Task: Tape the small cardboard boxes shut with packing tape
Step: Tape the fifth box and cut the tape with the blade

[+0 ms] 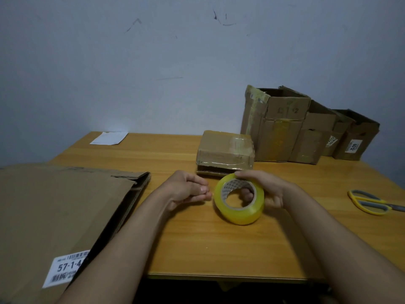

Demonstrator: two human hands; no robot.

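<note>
Right hand (260, 189) gripped tape roll (238, 199) above bench (197, 242), thumb through core. Left hand (188, 189) pinched at roll's edge; whether it held tape, unclear. 1 box (225, 150) lay just behind. Advice: pull end out straight, taut.

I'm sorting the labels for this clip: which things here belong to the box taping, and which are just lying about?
Belongs to the job:
yellow roll of packing tape, held by right hand
small taped cardboard box
open cardboard boxes by the wall
yellow-handled scissors, probably

Lying about:
large flattened cardboard sheet
white paper slip
</note>
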